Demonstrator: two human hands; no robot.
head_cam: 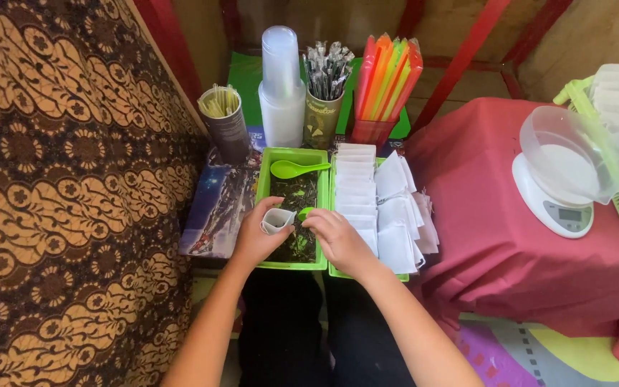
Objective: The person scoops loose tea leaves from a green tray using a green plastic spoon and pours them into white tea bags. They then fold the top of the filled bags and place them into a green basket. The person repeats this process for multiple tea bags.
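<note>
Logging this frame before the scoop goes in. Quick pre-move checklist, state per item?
1. Small white bag held in left hand, mouth open upward: ok.
2. Green scoop in right hand, grip firm: cannot tell, mostly hidden.
3. Scoop loaded: cannot tell.
4. Bag over the green tray of dark dried leaves: ok.
5. Spare green spoon lying in the tray, clear of both hands: ok.
6. Empty white bags stacked in the next tray: ok.

bright even light, soft edges, slight blur

White kitchen scale (557, 197) on red cloth (488, 244); stacked cups (281, 86); coloured straws (388, 75).
</note>
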